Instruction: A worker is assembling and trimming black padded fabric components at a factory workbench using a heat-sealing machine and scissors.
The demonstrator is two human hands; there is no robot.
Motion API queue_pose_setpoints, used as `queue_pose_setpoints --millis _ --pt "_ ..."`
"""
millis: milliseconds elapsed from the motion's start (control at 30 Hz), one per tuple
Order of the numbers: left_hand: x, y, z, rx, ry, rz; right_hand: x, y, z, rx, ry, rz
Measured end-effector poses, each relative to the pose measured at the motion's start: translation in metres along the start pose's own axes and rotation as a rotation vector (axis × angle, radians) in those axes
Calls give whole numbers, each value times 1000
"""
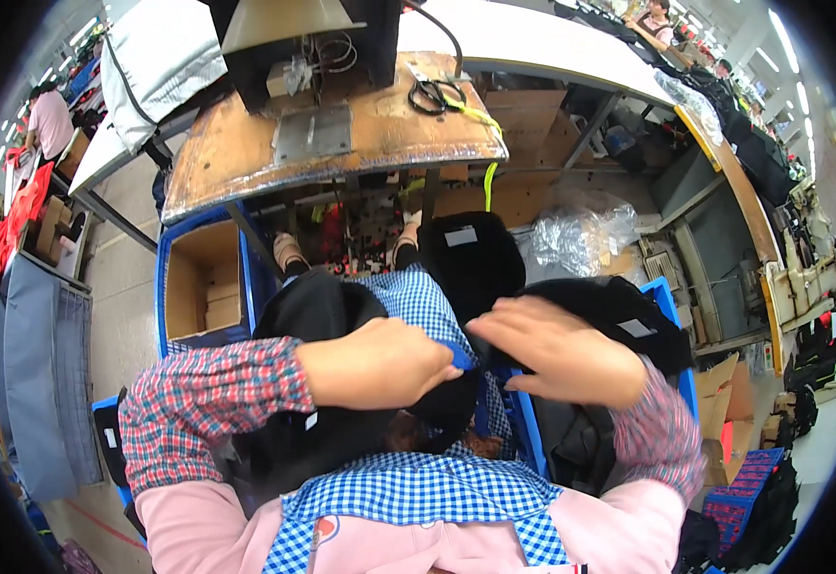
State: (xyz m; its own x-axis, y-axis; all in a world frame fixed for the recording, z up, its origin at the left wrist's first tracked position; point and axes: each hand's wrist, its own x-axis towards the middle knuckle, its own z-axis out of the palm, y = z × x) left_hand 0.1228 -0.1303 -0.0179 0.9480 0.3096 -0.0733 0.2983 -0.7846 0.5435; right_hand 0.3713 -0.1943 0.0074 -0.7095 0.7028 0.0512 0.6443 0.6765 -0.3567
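My left hand (379, 364) is closed in a fist above my lap, thumb side toward the right. A small plain blue piece (458, 354) shows right by its fingertips; what the fingers grip is hidden. My right hand (566, 349) is held just to the right, fingers stretched out and slightly smeared, with nothing seen in it. Black fabric pieces (317, 311) lie over my lap, under and beside the left forearm. Another black piece (475, 253) with a white label sits ahead, and a labelled black pile (619, 320) rests beyond my right hand.
Ahead stands a wooden machine table (217, 153) bearing a dark machine (308, 48) and black-handled scissors (434, 94). A blue bin (162, 287) lined with cardboard is at left, another blue bin (530, 421) at right. Clear plastic wrap (585, 234) lies under the table. Other people work far off.
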Motion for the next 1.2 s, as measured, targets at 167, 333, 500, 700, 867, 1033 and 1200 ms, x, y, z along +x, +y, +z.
queue_pose_setpoints --millis 167,333,500,700,867,1033,1200 --pt "-35 -3 -23 56 4 -77 63 42 44 -259 -819 46" --pt "-66 -8 -29 23 33 -211 50 37 42 622 -1118 383" --pt "-65 -29 -36 -114 145 -257 49 61 107 824 -416 80" --pt "-85 -69 -50 -116 413 -381 104 61 78 765 -422 334" --pt "-98 -104 -83 -71 539 -546 153 92 47 672 -15 138" --pt "-99 -128 -108 14 611 -531 184 88 30 202 152 104" --pt "-101 -147 -124 33 606 -621 212 93 33 65 218 177"
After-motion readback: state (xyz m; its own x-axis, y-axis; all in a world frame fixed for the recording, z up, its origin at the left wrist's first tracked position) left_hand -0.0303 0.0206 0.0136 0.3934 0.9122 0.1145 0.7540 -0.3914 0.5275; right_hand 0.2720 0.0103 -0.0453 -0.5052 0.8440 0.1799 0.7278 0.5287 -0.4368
